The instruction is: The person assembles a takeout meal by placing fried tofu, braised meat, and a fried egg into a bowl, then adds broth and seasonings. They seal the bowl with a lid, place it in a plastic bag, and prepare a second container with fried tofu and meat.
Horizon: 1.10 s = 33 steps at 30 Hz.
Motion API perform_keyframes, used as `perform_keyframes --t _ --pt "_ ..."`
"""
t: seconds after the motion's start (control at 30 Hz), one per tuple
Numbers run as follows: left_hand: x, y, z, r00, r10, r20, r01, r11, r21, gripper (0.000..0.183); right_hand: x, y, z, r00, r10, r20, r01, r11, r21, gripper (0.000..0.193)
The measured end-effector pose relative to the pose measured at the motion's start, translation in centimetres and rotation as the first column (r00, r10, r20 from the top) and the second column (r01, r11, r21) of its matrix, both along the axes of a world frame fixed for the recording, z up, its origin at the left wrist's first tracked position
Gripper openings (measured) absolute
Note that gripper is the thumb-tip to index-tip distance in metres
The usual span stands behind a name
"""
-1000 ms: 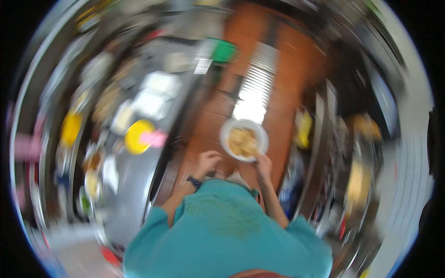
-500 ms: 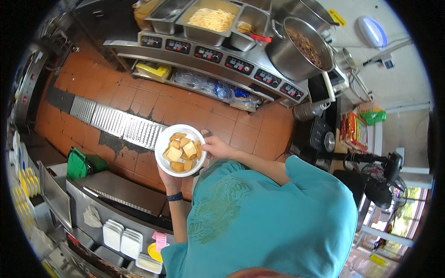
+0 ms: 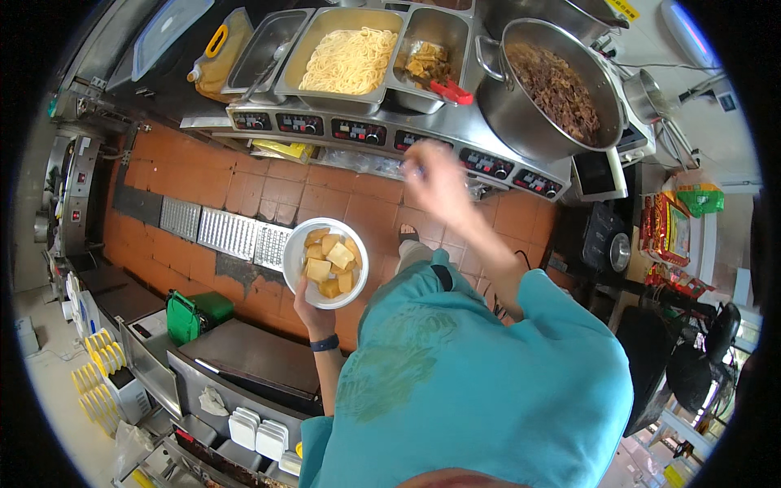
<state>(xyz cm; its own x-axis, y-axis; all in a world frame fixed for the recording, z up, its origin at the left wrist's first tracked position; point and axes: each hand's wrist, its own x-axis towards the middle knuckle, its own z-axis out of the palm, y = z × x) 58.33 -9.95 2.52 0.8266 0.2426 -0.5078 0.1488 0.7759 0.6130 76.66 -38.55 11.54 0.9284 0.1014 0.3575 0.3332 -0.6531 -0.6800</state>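
Observation:
My left hand (image 3: 309,311) grips a white round bowl (image 3: 296,254) from its lower left side, fingers partly hidden beneath it. Golden-brown blocks of food (image 3: 338,255), tofu by their look, lie in the bowl. My right hand (image 3: 435,180) is away from the bowl, stretched out toward the counter front with its control panels; motion blurs its fingers. Beyond it stands a steel pan (image 3: 411,26) with browned pieces of food (image 3: 427,62) and a red-handled utensil (image 3: 450,92) lying across its edge.
Left of that pan, another holds pale noodles (image 3: 350,61). A large pot (image 3: 492,102) of brown, meat-like food stands to the right. A jug of yellowish liquid (image 3: 224,61) is at far left. A green bin (image 3: 195,313) and a steel worktop (image 3: 252,354) lie at lower left.
My right hand has let go of the bowl and moved up toward the counter. The left hand keeps the bowl. My view has shifted, bringing the counter pans lower in the picture.

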Motion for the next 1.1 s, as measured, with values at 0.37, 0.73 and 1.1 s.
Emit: perform_keyframes --t 0.37,0.73,1.1 --pt "11.6 -8.5 5.1 0.993 0.097 -0.062 -0.089 0.988 0.128 0.060 16.7 -8.2 2.3 0.816 -0.294 -0.498 -0.056 0.817 -0.574 0.029" --pt "21.7 -11.2 6.7 0.927 -0.374 0.007 0.369 0.918 0.144 0.057 1.0 -18.8 11.0 0.915 -0.064 -0.398 0.373 0.514 0.773 0.045" --pt "27.2 -18.3 4.2 0.735 -0.677 0.041 0.674 0.722 -0.159 0.050 1.6 -25.7 18.4 0.611 -0.737 -0.288 0.278 0.540 -0.794 0.052"
